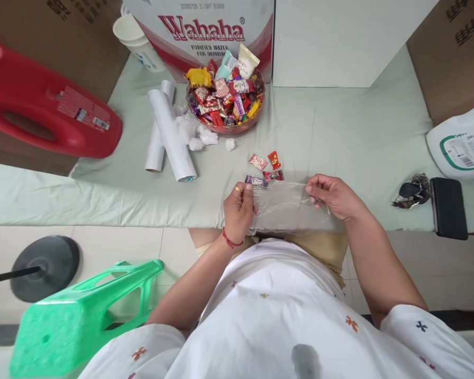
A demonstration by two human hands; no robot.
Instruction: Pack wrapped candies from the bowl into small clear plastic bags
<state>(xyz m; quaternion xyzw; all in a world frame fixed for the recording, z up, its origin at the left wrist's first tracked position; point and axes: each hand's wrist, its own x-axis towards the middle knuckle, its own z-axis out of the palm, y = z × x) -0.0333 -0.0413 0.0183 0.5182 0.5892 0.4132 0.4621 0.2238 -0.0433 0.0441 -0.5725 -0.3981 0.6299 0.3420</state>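
Observation:
A clear plastic bag (282, 202) is stretched between my two hands at the table's front edge. My left hand (239, 209) pinches its left side, thumb pressed against the fingers. At the bag's upper right, my right hand (332, 195) grips the plastic between thumb and fingers. Just beyond the bag lie a purple wrapped candy (256, 181), a dark red one (274, 175), a pink and white one (258, 161) and a red-orange one (274, 159). Farther back, a glass bowl (237, 128) holds many wrapped candies.
White paper rolls (173, 137) and crumpled plastic (197, 134) lie left of the bowl. A red jug (90, 123) stands at left. Keys (413, 190), a black phone (449, 208) and a white bottle (464, 142) are at right. Boxes (221, 29) line the back; a green stool (51, 329) is lower left.

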